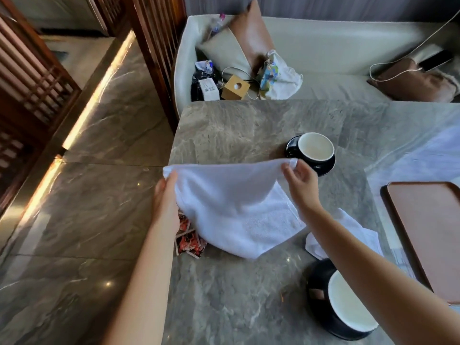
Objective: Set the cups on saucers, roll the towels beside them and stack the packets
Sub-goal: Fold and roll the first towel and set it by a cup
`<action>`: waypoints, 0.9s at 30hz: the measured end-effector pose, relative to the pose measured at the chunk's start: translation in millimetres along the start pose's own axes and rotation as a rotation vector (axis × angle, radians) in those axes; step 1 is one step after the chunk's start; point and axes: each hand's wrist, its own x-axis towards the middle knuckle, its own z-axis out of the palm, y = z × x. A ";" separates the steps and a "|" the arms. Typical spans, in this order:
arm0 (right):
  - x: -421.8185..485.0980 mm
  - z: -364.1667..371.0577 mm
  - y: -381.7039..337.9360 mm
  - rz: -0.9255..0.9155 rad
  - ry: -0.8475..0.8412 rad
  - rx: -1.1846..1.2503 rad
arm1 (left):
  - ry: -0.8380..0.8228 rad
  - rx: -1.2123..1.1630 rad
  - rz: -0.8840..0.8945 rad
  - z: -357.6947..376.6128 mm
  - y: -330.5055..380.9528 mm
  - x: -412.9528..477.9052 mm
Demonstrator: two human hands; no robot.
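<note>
White terry towel (231,202) held up over grey marble table (236,125), lower edge draped on top. L hand (165,192) grips left top corner, fingers curled on cloth. R hand (300,181) pinches right top corner, thumb + fingertips. Red-black sachet packets (189,241) at table's left edge, partly under towel. Far black cup w/ white inside (316,148) sits on black saucer (326,168), just beyond R hand. 2nd black cup (348,310) at near edge. 2nd white towel (358,235) crumpled under R forearm. Brown tray (428,232) at right.
</note>
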 end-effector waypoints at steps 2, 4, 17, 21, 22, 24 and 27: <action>11.2 4.8 -22.1 0.018 0.042 0.113 | -0.013 -0.080 0.087 8.4 18.9 -0.3; 23.5 6.0 -46.3 -0.001 0.078 0.200 | -0.012 -0.139 0.142 18.8 42.4 -0.9; 55.8 -14.2 -107.1 -0.175 -0.050 0.248 | -0.118 -0.249 0.333 17.1 109.4 1.7; 38.4 -24.3 -57.6 -0.041 -0.167 0.056 | -0.200 -0.129 0.139 -8.7 62.0 9.8; 32.0 -27.3 -45.1 -0.019 -0.196 0.026 | -0.236 -0.091 0.072 -15.3 47.8 10.5; 17.6 -34.2 -23.3 0.003 -0.226 -0.019 | -0.322 0.012 -0.087 -29.0 18.8 9.4; -4.8 -44.4 2.1 0.049 -0.255 -0.092 | -0.470 0.146 -0.252 -48.8 -19.8 5.3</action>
